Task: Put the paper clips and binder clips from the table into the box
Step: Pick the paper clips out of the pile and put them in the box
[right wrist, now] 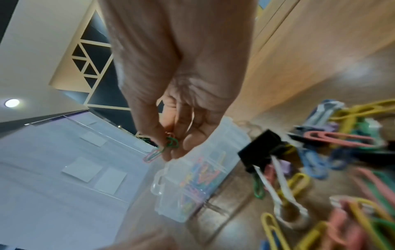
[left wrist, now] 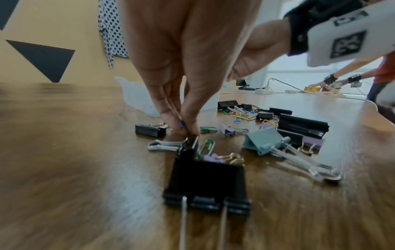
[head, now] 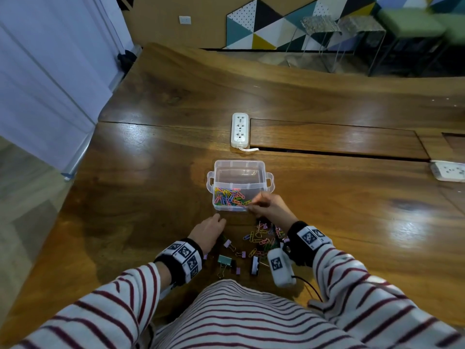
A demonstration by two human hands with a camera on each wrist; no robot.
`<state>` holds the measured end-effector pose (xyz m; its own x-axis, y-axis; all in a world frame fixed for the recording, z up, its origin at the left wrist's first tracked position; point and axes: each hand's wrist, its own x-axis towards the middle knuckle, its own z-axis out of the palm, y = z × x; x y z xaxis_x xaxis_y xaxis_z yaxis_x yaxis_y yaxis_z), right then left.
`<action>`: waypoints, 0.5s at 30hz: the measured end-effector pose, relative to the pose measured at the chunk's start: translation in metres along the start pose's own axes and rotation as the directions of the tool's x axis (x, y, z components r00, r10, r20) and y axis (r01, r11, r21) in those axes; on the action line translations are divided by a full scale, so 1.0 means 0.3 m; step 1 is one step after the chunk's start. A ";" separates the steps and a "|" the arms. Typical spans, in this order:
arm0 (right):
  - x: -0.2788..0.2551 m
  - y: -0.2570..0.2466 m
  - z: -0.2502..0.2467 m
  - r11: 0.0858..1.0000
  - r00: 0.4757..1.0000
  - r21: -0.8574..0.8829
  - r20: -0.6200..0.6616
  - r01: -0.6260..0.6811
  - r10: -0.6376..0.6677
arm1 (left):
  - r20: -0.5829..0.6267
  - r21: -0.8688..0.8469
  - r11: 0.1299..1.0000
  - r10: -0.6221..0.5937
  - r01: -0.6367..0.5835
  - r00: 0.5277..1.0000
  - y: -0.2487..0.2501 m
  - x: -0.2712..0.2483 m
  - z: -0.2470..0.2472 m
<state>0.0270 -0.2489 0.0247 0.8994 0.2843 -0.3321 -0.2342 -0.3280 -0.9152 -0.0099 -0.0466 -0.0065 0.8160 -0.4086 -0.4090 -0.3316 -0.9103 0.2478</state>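
A clear plastic box stands on the wooden table, its near half filled with coloured paper clips. My right hand hovers at the box's near right corner and pinches a few paper clips, pink and green. My left hand is low on the table left of the loose pile, fingertips pinched on a small blue paper clip. Loose paper clips and binder clips lie between my wrists; a big black binder clip lies close in the left wrist view.
A white power strip lies beyond the box, beside a long slot in the table. Another power strip sits at the right edge. Stools stand past the table's far side. Another person's hands work at the far end.
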 end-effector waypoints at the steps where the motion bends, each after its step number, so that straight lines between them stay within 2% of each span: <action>1: 0.020 -0.013 -0.001 1.000 0.999 0.022 -0.034 0.010 -0.009 | 0.000 0.026 1.000 0.003 -0.003 1.000 0.003 -0.001 0.001; 3: 0.060 -0.033 0.003 1.000 0.996 0.016 -0.088 0.020 -0.019 | 0.011 0.054 0.998 0.021 -0.021 1.000 0.004 -0.005 0.000; 7: 0.095 -0.047 0.016 0.970 0.998 -0.242 -0.055 0.026 -0.040 | 0.027 0.024 0.998 0.055 -0.055 0.998 -0.017 -0.009 -0.001; 12: 0.028 -0.028 0.004 0.925 0.985 -0.362 -0.081 0.116 -0.155 | 0.074 0.028 0.994 0.101 -0.103 0.992 -0.020 -0.001 -0.002; 15: -0.026 0.019 -0.018 0.873 0.976 -0.450 -0.012 0.188 -0.216 | 0.090 -0.065 0.996 0.063 -0.057 0.994 -0.020 0.008 -0.029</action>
<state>0.0206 -0.2578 0.0232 0.9330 0.3379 -0.1237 0.1305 -0.6380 -0.7589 -0.0017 -0.0414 -0.0013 0.7478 -0.4691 -0.4698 -0.3462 -0.8793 0.3271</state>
